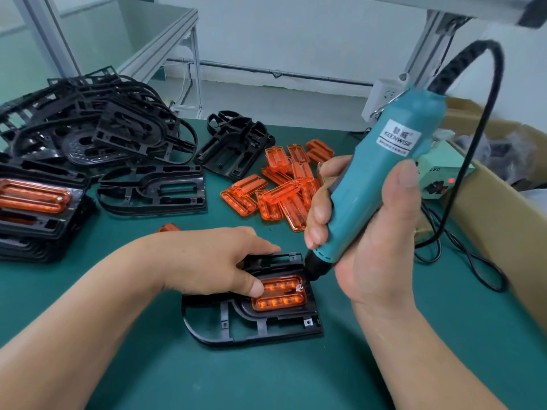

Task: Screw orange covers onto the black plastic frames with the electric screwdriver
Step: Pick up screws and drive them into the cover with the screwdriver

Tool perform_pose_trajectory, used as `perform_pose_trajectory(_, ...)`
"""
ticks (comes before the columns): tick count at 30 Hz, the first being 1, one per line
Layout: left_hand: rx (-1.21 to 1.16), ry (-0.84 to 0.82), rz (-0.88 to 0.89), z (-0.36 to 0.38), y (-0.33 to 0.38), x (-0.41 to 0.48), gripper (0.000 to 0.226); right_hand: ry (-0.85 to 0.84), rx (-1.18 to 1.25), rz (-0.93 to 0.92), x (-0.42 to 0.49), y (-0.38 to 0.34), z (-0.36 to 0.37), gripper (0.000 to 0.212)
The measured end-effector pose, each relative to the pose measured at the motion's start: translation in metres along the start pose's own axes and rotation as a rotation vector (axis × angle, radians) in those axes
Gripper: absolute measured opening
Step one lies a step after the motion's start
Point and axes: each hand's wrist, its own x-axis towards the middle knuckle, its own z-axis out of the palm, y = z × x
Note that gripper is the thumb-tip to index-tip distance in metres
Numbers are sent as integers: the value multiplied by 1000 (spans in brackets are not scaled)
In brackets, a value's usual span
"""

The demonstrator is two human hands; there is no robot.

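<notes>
A: Grip status?

B: Right hand [364,232]: fingers [318,214] clamped round the barrel of the electric screwdriver [381,161], thumb up the near side. Left hand [213,258]: thumb flat on the 9 o'clock end of the orange cover [279,294], other fingers laid over the far rail of the black frame [251,324]. It's pressing down, not wrapped round anything I can see.

A: Where's the part?

B: Cover is seated in the frame's pocket, and the frame lies flat on the green mat [148,365], centre of view. Cover's long axis runs 9 to 3.

A: Target?

B: 1 screw [299,288] at the cover's 3 o'clock end. The driver nose is just beside it, at 1 o'clock from the screw. The tool leans, cord end tipped out toward 1. Can't tell if the bit is in the screw head; too small.

A: So right is nearer.

B: Yes. Left is at the opposite end, apart from the bit. My read: stand the tool up over the screw, then push down along the screw's axis. The risk is that the lean skids the bit onto the cover.

A: Stock?

B: Loose covers [281,184] at 12, bare frames [88,128] at 10, both well apart from the work.
</notes>
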Motion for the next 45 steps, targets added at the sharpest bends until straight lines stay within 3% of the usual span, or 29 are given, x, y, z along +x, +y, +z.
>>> perform_pose_trajectory(10,-5,9,-9,-1,2,-2,51,-9,130,24,2,-3,-6,71)
perform_pose_trajectory(19,-6,7,-38,-1,4,-2,61,-55,51,-4,-1,0,-4,72)
perform_pose_trajectory(24,5,5,-44,-1,5,-1,63,19,-156,-67,-2,4,-4,22)
perform_pose_trajectory(32,27,22,-44,-1,5,0,66,-23,-215,-70,-1,7,1,17)
perform_pose_trajectory(34,22,20,-33,-1,6,0,65,-75,-195,-57,0,5,0,6)
perform_pose_trajectory(40,-15,19,14,-1,5,-2,52,-188,-51,-38,-2,-2,-5,45)
perform_pose_trajectory(45,-16,14,20,-1,3,-2,49,-175,-67,-48,0,-1,-7,40)
